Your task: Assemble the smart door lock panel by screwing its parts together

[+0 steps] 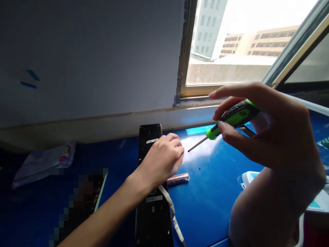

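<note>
My right hand [285, 127] grips a green and black screwdriver [235, 118] by its handle, with the shaft slanting down to the left. The screwdriver's tip is in the air, just right of my left hand [167, 151]. My left hand lies over the upper part of a long black device [153, 223], its fingers curled at the right edge; what they hold, if anything, is hidden. White labels and small screw holes show on the device's face. A white-wrapped cable [172, 209] runs down from it. A pinkish metallic cylinder [180, 179] lies against its right side.
A tiny dark screw-like piece [199, 168] lies on the blue table [205, 206]. White plastic cases [250, 178] sit at the right, partly behind my forearm. A plastic packet [46, 164] lies at the left. A wall and window [231, 72] bound the back.
</note>
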A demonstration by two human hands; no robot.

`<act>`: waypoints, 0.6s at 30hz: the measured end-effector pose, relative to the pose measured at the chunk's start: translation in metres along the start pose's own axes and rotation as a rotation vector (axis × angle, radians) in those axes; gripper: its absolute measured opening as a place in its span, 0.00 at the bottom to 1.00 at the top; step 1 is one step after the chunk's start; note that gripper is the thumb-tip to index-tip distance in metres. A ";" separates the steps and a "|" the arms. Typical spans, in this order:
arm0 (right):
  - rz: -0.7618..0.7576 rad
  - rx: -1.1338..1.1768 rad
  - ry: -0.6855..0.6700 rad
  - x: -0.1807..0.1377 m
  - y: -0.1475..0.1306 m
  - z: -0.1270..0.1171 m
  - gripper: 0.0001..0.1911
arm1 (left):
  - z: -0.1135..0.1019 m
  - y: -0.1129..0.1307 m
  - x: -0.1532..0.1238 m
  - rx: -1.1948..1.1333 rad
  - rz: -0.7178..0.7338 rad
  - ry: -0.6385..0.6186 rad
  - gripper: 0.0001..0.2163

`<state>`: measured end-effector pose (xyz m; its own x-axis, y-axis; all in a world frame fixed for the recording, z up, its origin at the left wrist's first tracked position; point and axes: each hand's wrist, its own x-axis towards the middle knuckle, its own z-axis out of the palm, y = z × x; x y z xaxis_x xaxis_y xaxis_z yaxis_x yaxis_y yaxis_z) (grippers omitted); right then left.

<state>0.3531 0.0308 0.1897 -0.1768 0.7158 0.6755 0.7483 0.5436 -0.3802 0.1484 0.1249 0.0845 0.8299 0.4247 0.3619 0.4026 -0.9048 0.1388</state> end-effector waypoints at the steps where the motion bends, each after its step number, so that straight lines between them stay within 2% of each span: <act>1: 0.007 -0.015 -0.025 -0.001 0.004 -0.003 0.21 | 0.001 0.003 0.008 0.008 -0.012 -0.073 0.06; 3: 0.022 -0.042 -0.072 -0.001 0.012 -0.008 0.18 | 0.005 0.010 0.023 -0.011 -0.059 -0.202 0.04; 5: 0.062 -0.062 -0.087 -0.002 0.019 -0.010 0.17 | 0.008 0.016 0.037 -0.070 -0.106 -0.279 0.06; 8: 0.107 -0.080 -0.086 -0.003 0.026 -0.013 0.17 | 0.012 0.023 0.055 -0.126 -0.146 -0.323 0.08; 12: 0.158 -0.076 -0.094 -0.006 0.031 -0.017 0.17 | 0.023 0.027 0.068 -0.049 -0.123 -0.391 0.11; 18: 0.269 -0.035 -0.153 -0.009 0.037 -0.025 0.17 | 0.056 0.025 0.070 -0.001 -0.095 -0.494 0.10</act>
<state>0.3988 0.0338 0.1852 -0.0617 0.8910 0.4497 0.8026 0.3121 -0.5084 0.2383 0.1341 0.0615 0.8737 0.4684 -0.1318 0.4847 -0.8615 0.1511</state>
